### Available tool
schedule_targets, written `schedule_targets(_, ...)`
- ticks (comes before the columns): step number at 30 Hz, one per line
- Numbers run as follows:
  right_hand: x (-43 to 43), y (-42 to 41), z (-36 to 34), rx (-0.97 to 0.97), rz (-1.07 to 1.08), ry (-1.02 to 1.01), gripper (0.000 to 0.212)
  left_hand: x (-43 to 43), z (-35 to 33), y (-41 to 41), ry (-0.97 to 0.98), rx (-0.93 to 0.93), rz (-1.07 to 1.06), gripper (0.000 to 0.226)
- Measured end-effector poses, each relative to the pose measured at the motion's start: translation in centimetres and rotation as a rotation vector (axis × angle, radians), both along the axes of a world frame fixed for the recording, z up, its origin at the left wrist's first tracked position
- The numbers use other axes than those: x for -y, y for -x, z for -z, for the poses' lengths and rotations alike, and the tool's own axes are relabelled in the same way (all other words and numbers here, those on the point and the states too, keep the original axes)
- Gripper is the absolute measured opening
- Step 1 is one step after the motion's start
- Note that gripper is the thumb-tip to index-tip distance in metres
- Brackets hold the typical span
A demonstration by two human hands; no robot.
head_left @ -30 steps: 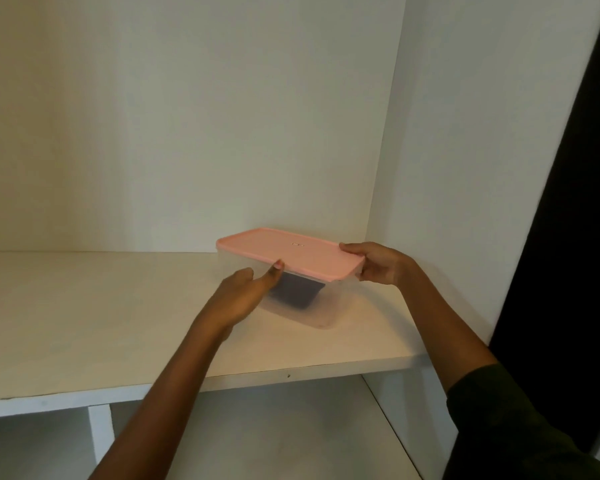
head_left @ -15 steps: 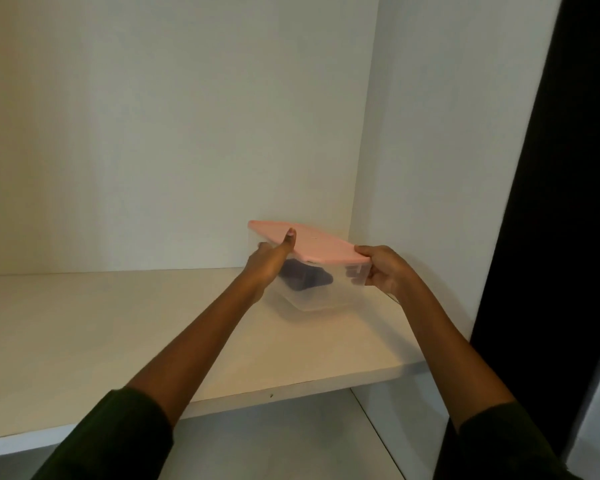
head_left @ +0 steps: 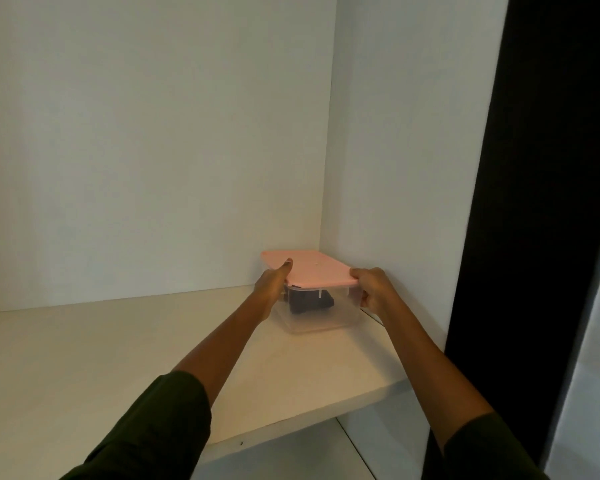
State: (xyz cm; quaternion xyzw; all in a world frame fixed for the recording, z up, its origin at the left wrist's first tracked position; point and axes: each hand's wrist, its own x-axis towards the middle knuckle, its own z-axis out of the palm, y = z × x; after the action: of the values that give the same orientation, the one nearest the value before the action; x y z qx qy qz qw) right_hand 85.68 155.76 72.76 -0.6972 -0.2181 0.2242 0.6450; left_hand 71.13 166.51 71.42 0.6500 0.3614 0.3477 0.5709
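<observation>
Head view: clear plastic container (head_left: 321, 318) with pink lid (head_left: 314, 268) sits at the back right corner of the white shelf (head_left: 118, 358), close to the back wall (head_left: 153, 150) and the side wall (head_left: 395, 168). I cannot tell whether it touches either. A dark item (head_left: 309, 303) shows inside. Left hand (head_left: 272, 284) grips the container's left side, thumb laid on the lid. Right hand (head_left: 373, 289) grips the near right corner, fingers curled under the rim.

Step looks like seating the box in the corner. To do it well: keep it level so the item inside doesn't slide, keep the base flat on the shelf, and mind the right knuckles, which sit in the narrow gap by the side wall. Let go with both hands together, drawing them straight back so the lid isn't dragged.

Versus a second ago: the box was nearer the shelf's front edge and looked lifted. Now it is deep in the corner, arms stretched further, both grips unchanged.
</observation>
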Motion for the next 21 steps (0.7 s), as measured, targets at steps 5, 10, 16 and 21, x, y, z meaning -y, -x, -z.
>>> schedule_targets(5, -0.5, -0.8, 0.4, 0.008, 0.066, -0.027, 0.011, -0.4, 0.5, -1.2, -0.007, -0.001, 0.019, 0.059)
schedule_targets(10, -1.2, -1.1, 0.6, 0.030, 0.109, -0.059, 0.014, -0.6, 0.7, -2.1, -0.022, 0.005, -0.001, 0.064)
schedule_targets(16, -1.4, -0.1, 1.2, -0.016, 0.031, -0.208, 0.031, -1.1, 0.8, -2.7, -0.007, 0.034, -0.070, 0.057)
schedule_targets(21, -0.9, -0.4, 1.8, 0.033, -0.110, -0.294, 0.044, -1.7, 1.1, -2.8, 0.000, 0.067, -0.075, 0.045)
